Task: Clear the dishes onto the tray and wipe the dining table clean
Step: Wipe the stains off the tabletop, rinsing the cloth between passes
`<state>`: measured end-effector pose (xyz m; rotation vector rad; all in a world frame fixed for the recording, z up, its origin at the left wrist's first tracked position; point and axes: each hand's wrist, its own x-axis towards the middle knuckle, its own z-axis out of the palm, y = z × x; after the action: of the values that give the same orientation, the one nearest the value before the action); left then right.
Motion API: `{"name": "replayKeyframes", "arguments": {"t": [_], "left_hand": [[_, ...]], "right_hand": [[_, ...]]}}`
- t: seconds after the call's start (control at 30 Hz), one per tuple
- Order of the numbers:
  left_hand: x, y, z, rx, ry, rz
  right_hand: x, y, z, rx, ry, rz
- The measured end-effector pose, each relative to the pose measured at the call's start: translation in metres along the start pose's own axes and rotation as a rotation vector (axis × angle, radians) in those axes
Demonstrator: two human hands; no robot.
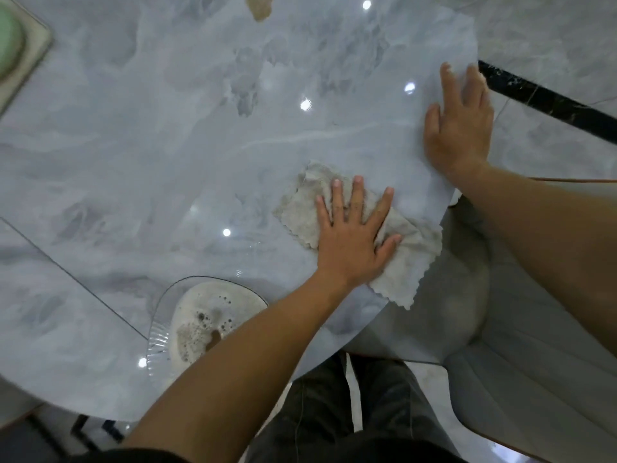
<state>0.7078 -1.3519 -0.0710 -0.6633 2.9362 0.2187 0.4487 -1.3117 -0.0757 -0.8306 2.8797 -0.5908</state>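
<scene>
The left grip [354, 235] lies flat and released, fingers spread to press the cloth [300, 215] against the bench [167, 145] near its front edge for wiping — the right grip [459, 125], also released, rests flat at the rim, likely bracing the lean.

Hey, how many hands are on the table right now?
2. The left hand presses flat on the cloth near the table's near edge; the right hand rests flat at the table's right edge. No others show.
</scene>
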Motion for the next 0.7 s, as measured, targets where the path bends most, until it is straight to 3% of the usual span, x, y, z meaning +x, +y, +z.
{"name": "replayKeyframes", "arguments": {"t": [0.37,0.57,0.7], "left_hand": [[-0.006,-0.116,-0.021,0.105,-0.129,0.231],[0.003,-0.182,-0.037,0.216,-0.163,0.507],[0.014,-0.209,-0.044,0.231,-0.152,0.583]], "right_hand": [[-0.003,-0.005,-0.005,-0.017,-0.005,-0.004],[-0.002,-0.002,-0.001,-0.011,0.026,-0.015],[-0.001,-0.001,0.001,-0.024,0.027,-0.012]]}}
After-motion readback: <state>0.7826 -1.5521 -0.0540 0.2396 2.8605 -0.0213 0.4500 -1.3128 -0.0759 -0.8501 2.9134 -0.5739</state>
